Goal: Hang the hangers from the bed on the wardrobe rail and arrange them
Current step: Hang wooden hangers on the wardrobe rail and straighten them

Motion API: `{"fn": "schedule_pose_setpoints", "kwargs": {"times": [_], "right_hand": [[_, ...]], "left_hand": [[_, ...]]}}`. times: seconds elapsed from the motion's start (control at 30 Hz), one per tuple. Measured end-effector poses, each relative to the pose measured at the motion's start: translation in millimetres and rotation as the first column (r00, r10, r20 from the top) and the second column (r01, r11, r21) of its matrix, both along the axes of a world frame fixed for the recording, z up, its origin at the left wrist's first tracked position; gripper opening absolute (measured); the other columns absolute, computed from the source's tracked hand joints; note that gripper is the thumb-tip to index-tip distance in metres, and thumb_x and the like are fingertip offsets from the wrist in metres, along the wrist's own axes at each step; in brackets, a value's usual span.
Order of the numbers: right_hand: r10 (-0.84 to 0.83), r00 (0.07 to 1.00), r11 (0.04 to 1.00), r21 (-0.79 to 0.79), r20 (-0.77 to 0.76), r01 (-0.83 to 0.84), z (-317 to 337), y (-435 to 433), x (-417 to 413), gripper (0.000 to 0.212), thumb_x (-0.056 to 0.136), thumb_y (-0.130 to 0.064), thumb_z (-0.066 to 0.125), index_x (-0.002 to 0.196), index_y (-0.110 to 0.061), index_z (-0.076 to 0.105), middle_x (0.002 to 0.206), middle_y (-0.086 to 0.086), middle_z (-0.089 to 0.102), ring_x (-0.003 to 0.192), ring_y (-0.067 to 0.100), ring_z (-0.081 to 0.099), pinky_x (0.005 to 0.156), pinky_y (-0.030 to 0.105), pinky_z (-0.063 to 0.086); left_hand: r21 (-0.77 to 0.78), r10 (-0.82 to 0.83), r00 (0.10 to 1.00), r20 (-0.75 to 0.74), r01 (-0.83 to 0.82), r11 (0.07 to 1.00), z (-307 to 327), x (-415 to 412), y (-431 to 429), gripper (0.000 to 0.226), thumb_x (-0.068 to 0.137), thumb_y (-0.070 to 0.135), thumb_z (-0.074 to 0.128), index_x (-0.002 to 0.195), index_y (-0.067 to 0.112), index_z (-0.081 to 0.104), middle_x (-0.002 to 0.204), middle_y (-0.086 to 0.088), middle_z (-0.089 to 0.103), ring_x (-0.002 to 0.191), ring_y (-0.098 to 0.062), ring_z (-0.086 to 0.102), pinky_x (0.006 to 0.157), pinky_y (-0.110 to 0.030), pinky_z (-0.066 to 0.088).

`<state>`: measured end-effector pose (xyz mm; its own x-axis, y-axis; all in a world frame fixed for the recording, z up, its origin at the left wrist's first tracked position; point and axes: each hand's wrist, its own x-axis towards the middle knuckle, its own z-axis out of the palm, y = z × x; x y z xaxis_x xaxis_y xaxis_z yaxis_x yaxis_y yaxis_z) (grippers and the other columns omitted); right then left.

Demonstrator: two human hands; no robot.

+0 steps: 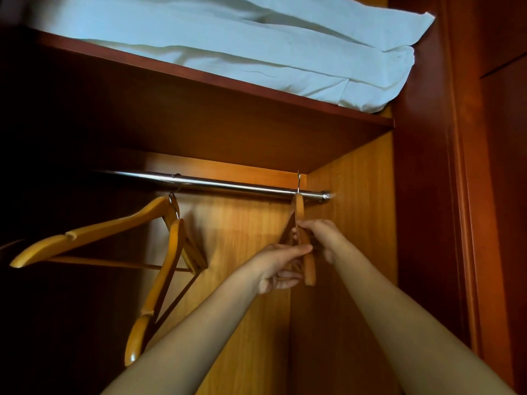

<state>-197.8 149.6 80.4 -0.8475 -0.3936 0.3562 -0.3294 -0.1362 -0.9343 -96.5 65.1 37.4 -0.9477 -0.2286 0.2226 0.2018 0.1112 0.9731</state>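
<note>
At rail [228, 185] end | left hand [279, 267], right hand [320, 232] grip hanger [310, 270] | half hidden

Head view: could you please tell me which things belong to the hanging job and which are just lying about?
Job: wardrobe rail; right-end hanger, held by left hand and right hand; two hung hangers further left.
Lying about: folded white bedding on the top shelf.

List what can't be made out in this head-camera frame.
- Head view, shiny metal wardrobe rail: left end lost in shadow.
- At its right end, light wooden hangers: count unclear, left hand and right hand cover them.
- Top shelf, folded white bedding: cut off by the top edge.
</note>
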Motion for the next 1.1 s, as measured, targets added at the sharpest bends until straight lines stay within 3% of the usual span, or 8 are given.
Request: {"fn": "schedule_pose_setpoints", "kwargs": {"times": [0.1,0.3,0.43,0.53,0.63,0.73,0.97,1.1], "right_hand": [[0.012,1.000,0.999,0.039,-0.009,-0.011,0,-3,-2,0.021,0.089,-0.014,0.061,0.107,-0.006,0.064,0.069,0.005,0.067,0.052,0.013,0.062,0.047,0.022,0.042],[-0.008,1.000,0.999,0.044,-0.023,0.009,-9,-5,-10,0.012,0.088,-0.009,0.062,0.100,-0.009,0.062,0.074,0.006,0.064,0.063,0.017,0.061,0.063,0.034,0.050],[-0.047,0.998,0.988,0.144,-0.051,0.054,-16,1,-10,0.016,0.090,-0.011,0.060,0.105,-0.005,0.063,0.095,0.006,0.064,0.099,0.026,0.061,0.097,0.048,0.044],[-0.062,0.997,0.985,0.160,-0.051,0.070,-21,5,-11,0.022,0.090,-0.009,0.059,0.109,0.001,0.062,0.102,0.011,0.064,0.120,0.040,0.052,0.101,0.052,0.038],[-0.039,0.999,0.985,0.169,-0.015,0.041,-24,8,-13,0.030,0.090,-0.007,0.059,0.119,0.001,0.059,0.093,0.013,0.067,0.098,0.035,0.064,0.081,0.046,0.053],[-0.005,0.999,0.987,0.158,0.048,-0.002,-27,12,-16,0.030,0.089,-0.009,0.061,0.119,-0.008,0.056,0.073,0.002,0.058,0.062,0.013,0.052,0.049,0.026,0.041],[0.021,0.999,0.990,0.139,0.041,-0.026,-29,15,-22,0.029,0.087,-0.008,0.064,0.111,-0.016,0.050,0.090,0.004,0.060,0.078,0.016,0.057,0.064,0.028,0.046],[-0.144,0.957,0.938,0.274,-0.251,0.213,-22,5,-14,0.007,0.090,-0.013,0.060,0.092,-0.017,0.055,0.089,0.003,0.057,0.072,0.014,0.053,0.065,0.028,0.044]], "left_hand": [[-0.026,0.031,1.000,0.003,-0.031,0.999,3,-7,-6,0.046,0.085,0.036,0.066,0.123,0.010,0.062,0.106,-0.004,0.065,0.084,-0.016,0.064,0.062,-0.022,0.050],[-0.050,0.036,0.999,0.028,-0.034,0.998,-9,-19,-9,0.046,0.083,0.037,0.068,0.121,0.012,0.062,0.106,-0.003,0.065,0.101,-0.021,0.063,0.066,-0.023,0.050],[-0.047,0.007,0.998,0.065,-0.004,0.999,-16,-25,-7,0.041,0.084,0.038,0.067,0.116,0.013,0.063,0.098,-0.001,0.066,0.096,-0.019,0.064,0.069,-0.024,0.051],[-0.043,-0.011,0.997,0.082,0.015,0.999,-22,-29,-5,0.046,0.084,0.038,0.067,0.121,0.012,0.061,0.103,-0.003,0.067,0.099,-0.020,0.064,0.071,-0.026,0.052],[-0.035,-0.021,0.994,0.105,0.025,0.999,-29,-32,-3,0.047,0.085,0.037,0.066,0.124,0.012,0.059,0.122,-0.009,0.063,0.114,-0.025,0.061,0.075,-0.029,0.052],[-0.006,-0.038,0.993,0.115,0.039,0.999,-33,-32,-3,0.038,0.085,0.037,0.066,0.116,0.015,0.061,0.125,-0.008,0.061,0.113,-0.025,0.060,0.075,-0.030,0.052],[-0.014,0.016,0.995,0.102,-0.014,1.000,-34,-18,-20,0.036,0.087,0.040,0.062,0.110,0.013,0.063,0.119,-0.009,0.064,0.110,-0.023,0.061,0.086,-0.034,0.050],[-0.290,0.269,0.963,0.013,-0.253,0.923,-25,7,-31,0.041,0.089,0.038,0.060,0.118,0.009,0.060,0.102,-0.003,0.063,0.095,-0.016,0.059,0.075,-0.028,0.049]]}}
